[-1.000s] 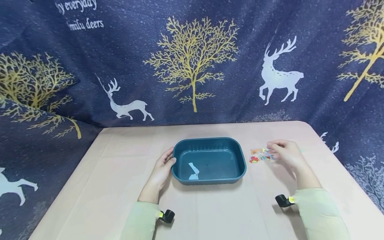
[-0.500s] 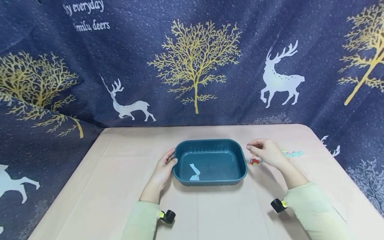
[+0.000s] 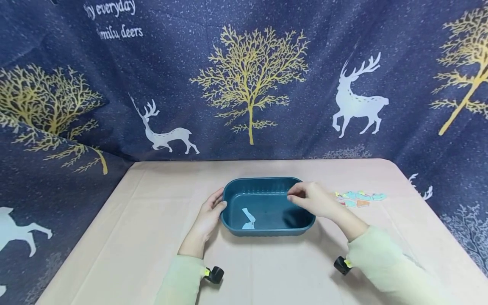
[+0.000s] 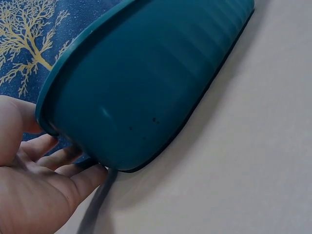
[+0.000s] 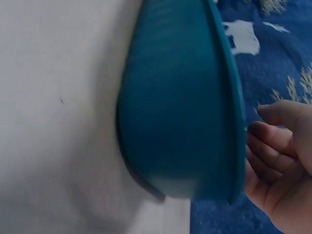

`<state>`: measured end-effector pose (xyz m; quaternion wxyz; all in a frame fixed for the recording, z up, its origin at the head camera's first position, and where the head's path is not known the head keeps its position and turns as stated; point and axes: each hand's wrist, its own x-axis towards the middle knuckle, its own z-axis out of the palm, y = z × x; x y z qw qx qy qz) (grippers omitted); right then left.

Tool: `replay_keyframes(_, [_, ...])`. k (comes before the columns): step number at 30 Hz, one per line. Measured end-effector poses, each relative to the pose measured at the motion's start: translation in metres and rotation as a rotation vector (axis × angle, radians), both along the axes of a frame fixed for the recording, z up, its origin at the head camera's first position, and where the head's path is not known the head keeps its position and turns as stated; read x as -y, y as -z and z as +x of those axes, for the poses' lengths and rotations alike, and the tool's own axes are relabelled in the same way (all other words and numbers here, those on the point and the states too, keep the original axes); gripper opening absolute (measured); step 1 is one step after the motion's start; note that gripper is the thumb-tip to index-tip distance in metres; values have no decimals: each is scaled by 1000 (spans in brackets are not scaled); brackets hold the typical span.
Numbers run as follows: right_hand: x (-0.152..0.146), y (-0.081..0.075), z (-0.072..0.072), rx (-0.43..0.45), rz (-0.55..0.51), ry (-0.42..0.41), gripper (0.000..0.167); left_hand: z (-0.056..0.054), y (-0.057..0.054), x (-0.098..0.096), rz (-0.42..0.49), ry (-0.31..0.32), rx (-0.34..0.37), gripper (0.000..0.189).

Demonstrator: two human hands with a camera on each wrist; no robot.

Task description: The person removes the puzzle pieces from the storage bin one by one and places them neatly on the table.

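A dark teal plastic basin (image 3: 263, 232) stands on the table, and flat light-blue pieces (image 3: 248, 216) lie inside it near the front left. My left hand (image 3: 205, 216) grips the basin's left end, thumb by the rim and fingers against the outside. My right hand (image 3: 314, 199) is over the basin's right side with thumb and fingers bent toward each other. In the right wrist view that hand's fingers (image 5: 273, 151) are partly hidden behind the rim; whether they hold anything is not visible. Right of the basin lie several small colourful flat cut-outs (image 3: 358, 197), partly hidden by the right hand.
A pale pink cloth covers the table (image 3: 137, 228). Behind it hangs a dark blue curtain (image 3: 289, 123) printed with trees and deer. Small black devices, one at the left wrist (image 3: 215, 274) and one at the right wrist (image 3: 342, 265), jut out from the sleeves.
My right hand has moved left from above the colourful cut-outs to over the basin's right side. The left hand keeps its grip and the basin stays put; the view shifts slightly.
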<state>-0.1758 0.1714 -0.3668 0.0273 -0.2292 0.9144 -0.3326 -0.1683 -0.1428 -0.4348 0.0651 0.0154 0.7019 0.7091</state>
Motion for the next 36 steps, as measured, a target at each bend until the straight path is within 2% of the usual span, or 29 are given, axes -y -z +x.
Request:
replay_keyframes(4, [12,6,-1,25,7,-57,20,0,1,0,-8,-1,4,52])
replay_keyframes(8, [23,15,-2,-7,20,-108,19,-1,1,0,-15,3,6,51])
replay_keyframes(14, [40,23,-4,-4,39,-182,18,-1,1,0,-25,4,2,51])
replay_keyframes(26, [70,27,-7,88,55,-306,21,0,0,0,-16,-13,10,51])
replay_keyframes(36, [88,31,-10,99,85,-364,16,-2,1,0,-19,-12,7,52])
